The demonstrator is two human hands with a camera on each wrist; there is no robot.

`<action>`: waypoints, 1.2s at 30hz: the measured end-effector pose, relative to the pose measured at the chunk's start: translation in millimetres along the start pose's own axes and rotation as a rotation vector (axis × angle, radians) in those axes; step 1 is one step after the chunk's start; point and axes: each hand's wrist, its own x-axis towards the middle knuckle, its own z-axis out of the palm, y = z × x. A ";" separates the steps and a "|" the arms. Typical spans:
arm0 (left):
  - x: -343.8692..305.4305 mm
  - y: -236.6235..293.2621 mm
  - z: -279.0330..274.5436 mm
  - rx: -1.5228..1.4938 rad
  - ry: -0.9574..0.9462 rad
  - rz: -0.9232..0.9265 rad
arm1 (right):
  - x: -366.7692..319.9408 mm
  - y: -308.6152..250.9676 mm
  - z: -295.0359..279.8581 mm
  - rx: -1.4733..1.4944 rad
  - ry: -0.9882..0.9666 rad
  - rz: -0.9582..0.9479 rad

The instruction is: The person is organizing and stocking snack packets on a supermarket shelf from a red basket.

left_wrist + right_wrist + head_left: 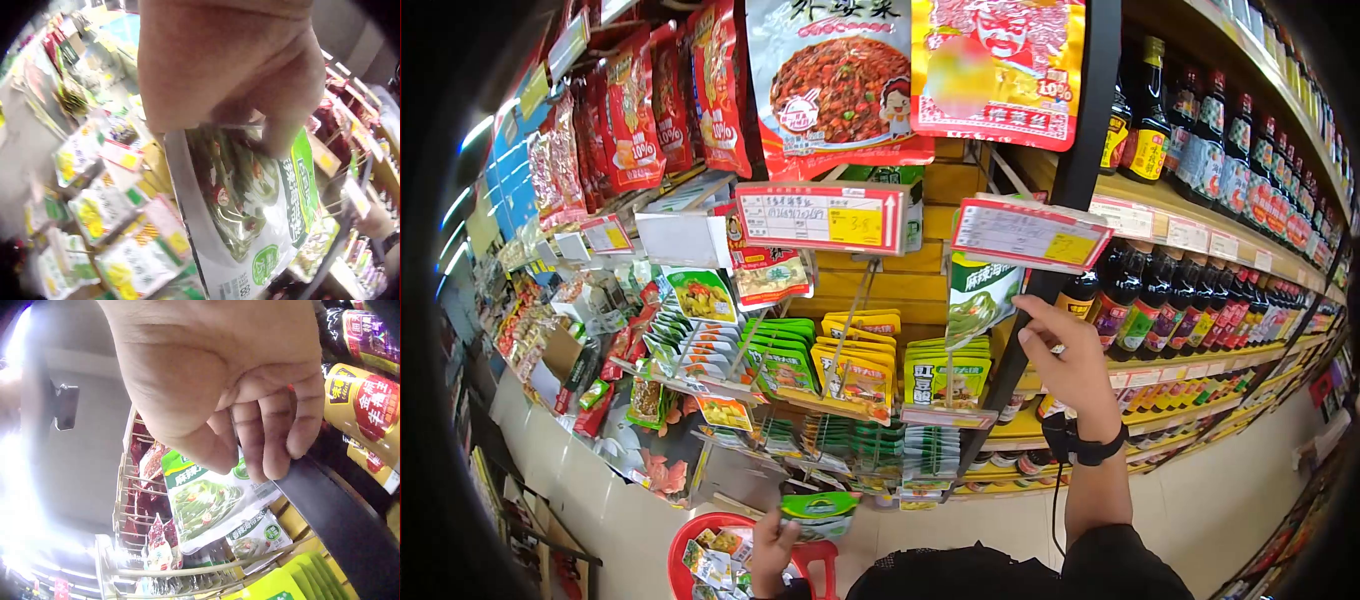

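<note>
The left hand [772,545] pinches a green-topped kelp packet [820,515] by its edge, the thumb lying on the printed front in the left wrist view. That packet is held low, beside and partly above a red basket [690,528] in which other packets [718,560] lie. The right hand [1068,360] is raised to the rack, its fingers bent at a second packet, a white-and-green kelp packet [980,300] hanging beneath a red-bordered price tag [1032,235]. The fingertips are at that packet's upper corner, next to a black upright post [337,515]; I cannot tell whether they pinch it or only touch it. A black band [1100,448] circles the right wrist. Below the hanging packet sits a row of yellow-green packets [945,378], with orange-yellow packets [862,368] and green packets [780,358] to its left. Beyond the post, on the right, dark sauce bottles [1145,120] stand upright along wooden shelves.
</note>
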 end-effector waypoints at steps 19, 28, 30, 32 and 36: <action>25.2 87.3 94.2 -0.270 -0.096 0.101 | -19.9 16.5 -7.7 0.212 -0.070 -0.023; 21.3 138.5 120.7 -0.252 -0.105 0.296 | -37.3 22.3 -0.9 0.422 0.067 -0.115; 21.7 133.8 123.1 -0.298 -0.100 0.241 | -49.5 16.0 -0.8 0.533 0.033 -0.228; 19.6 134.5 125.2 -0.357 -0.115 0.195 | -60.4 5.2 -0.1 0.557 -0.094 -0.343; 18.2 158.5 138.4 -0.434 -0.147 0.237 | -76.5 -13.1 19.1 0.498 -0.236 -0.522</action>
